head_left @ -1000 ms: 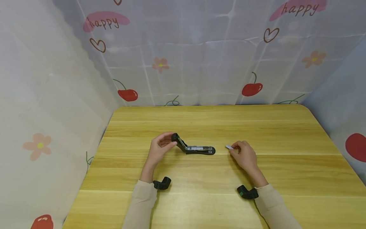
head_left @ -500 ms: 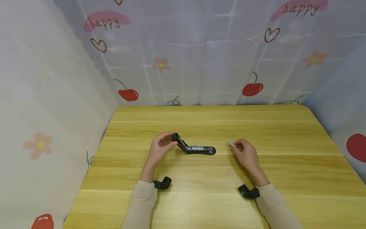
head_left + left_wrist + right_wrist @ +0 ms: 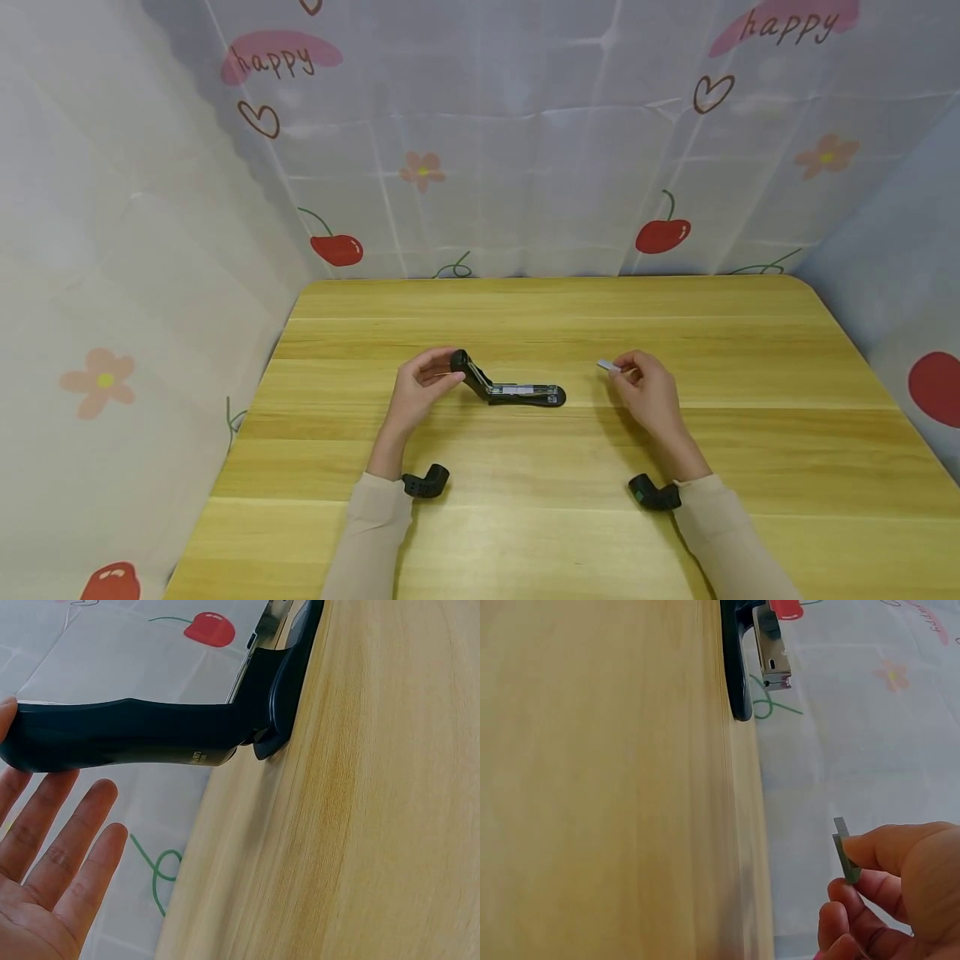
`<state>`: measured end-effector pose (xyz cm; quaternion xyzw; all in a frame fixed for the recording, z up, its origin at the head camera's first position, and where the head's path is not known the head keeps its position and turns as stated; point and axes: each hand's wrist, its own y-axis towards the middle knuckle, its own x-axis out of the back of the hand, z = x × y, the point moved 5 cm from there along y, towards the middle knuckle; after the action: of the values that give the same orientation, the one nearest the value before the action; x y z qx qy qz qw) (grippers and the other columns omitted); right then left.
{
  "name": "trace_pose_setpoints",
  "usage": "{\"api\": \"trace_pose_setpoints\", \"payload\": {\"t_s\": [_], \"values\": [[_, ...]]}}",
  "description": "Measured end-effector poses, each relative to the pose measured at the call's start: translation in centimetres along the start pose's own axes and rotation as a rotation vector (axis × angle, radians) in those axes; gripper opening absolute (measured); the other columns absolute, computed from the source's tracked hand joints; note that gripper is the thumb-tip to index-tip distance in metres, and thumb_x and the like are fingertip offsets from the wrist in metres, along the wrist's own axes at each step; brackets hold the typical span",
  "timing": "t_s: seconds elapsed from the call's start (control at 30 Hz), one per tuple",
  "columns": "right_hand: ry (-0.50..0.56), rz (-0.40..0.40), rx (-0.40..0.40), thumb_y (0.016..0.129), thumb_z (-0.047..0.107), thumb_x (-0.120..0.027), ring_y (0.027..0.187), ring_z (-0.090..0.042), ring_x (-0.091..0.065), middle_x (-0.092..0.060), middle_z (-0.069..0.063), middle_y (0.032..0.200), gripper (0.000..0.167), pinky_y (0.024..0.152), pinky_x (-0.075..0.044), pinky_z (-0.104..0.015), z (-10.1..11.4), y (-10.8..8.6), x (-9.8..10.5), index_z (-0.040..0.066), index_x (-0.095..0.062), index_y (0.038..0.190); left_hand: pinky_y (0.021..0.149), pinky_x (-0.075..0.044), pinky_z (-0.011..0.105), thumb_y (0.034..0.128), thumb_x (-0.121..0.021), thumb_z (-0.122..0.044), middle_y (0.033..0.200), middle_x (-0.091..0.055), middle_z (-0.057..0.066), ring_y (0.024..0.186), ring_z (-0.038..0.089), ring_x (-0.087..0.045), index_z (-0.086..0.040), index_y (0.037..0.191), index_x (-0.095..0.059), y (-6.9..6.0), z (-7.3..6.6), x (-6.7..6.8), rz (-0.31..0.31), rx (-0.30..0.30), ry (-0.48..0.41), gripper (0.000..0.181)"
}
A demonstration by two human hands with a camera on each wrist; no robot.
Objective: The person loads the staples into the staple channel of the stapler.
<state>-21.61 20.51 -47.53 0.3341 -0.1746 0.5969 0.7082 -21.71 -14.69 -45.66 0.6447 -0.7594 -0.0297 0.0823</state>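
Note:
A black stapler (image 3: 527, 399) lies on the table with its top cover (image 3: 472, 375) swung up to the left, and a light strip shows in its metal channel. My left hand (image 3: 420, 392) pinches the raised end of that cover (image 3: 127, 733) between thumb and fingertips; the other fingers (image 3: 90, 877) are extended below it. To the right of the stapler, my right hand (image 3: 651, 398) pinches a small grey strip of staples (image 3: 607, 365) above the table. In the right wrist view the strip (image 3: 846, 859) sits between thumb and fingers, apart from the stapler (image 3: 739, 675).
The wooden table (image 3: 525, 533) has a patterned curtain (image 3: 525, 167) behind it and a similar sheet (image 3: 150, 250) on the left. Black wrist cameras sit on the left wrist (image 3: 427, 482) and the right wrist (image 3: 654, 493).
My right hand has lifted a little and shifted slightly right, carrying the staple strip away from the stapler. The left hand and the stapler have stayed in place.

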Motion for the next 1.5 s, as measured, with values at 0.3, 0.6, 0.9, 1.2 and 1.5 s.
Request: {"api": "trace_pose_setpoints", "payload": {"t_s": [0.3,0.6,0.9,1.2,1.5], "values": [[0.036,-0.008,0.035,0.089,0.005,-0.069,0.071,-0.014,-0.052,-0.065,-0.016,0.091,0.010,0.058,-0.043,-0.019,0.5,0.2,0.0,-0.001,-0.067,0.097,0.085,-0.055,0.022,0.0882,-0.071,-0.006,0.117,-0.064,0.025,0.105,0.032,-0.063,0.001,0.125,-0.062,0.0,0.0,0.0,0.000,0.004,-0.008,0.039],[0.060,0.000,0.092,0.086,0.004,-0.073,0.072,-0.016,-0.053,-0.066,-0.014,0.091,0.010,0.059,-0.042,-0.019,1.6,0.3,-0.7,0.000,-0.069,0.094,0.085,-0.055,0.022,0.0880,-0.071,-0.006,0.116,-0.063,0.026,0.103,0.029,-0.063,0.001,0.125,-0.062,0.0,0.0,0.0,0.000,-0.005,-0.016,0.039],[0.085,0.055,0.165,0.085,0.004,-0.074,0.071,-0.015,-0.053,-0.064,-0.011,0.088,0.009,0.059,-0.042,-0.021,3.3,0.1,-2.1,0.003,-0.070,0.093,0.087,-0.055,0.022,0.0878,-0.071,-0.005,0.117,-0.063,0.026,0.101,0.019,-0.064,0.002,0.126,-0.061,0.0,0.0,0.0,-0.004,-0.004,0.001,0.040],[0.138,0.134,0.180,0.085,0.006,-0.075,0.072,-0.016,-0.053,-0.063,-0.007,0.086,0.009,0.059,-0.043,-0.022,4.4,-0.1,-3.4,0.006,-0.071,0.093,0.086,-0.055,0.022,0.0884,-0.071,-0.005,0.117,-0.064,0.025,0.101,0.019,-0.064,0.001,0.125,-0.062,0.1,0.0,0.0,-0.011,0.003,0.012,0.038],[0.152,0.225,0.163,0.085,0.007,-0.076,0.073,-0.014,-0.053,-0.064,-0.004,0.088,0.010,0.062,-0.046,-0.024,5.0,-0.3,-4.5,0.009,-0.072,0.094,0.086,-0.055,0.022,0.0883,-0.071,-0.006,0.117,-0.064,0.024,0.101,0.019,-0.064,0.000,0.125,-0.062,0.1,0.0,0.0,-0.014,0.009,0.012,0.038]]}}
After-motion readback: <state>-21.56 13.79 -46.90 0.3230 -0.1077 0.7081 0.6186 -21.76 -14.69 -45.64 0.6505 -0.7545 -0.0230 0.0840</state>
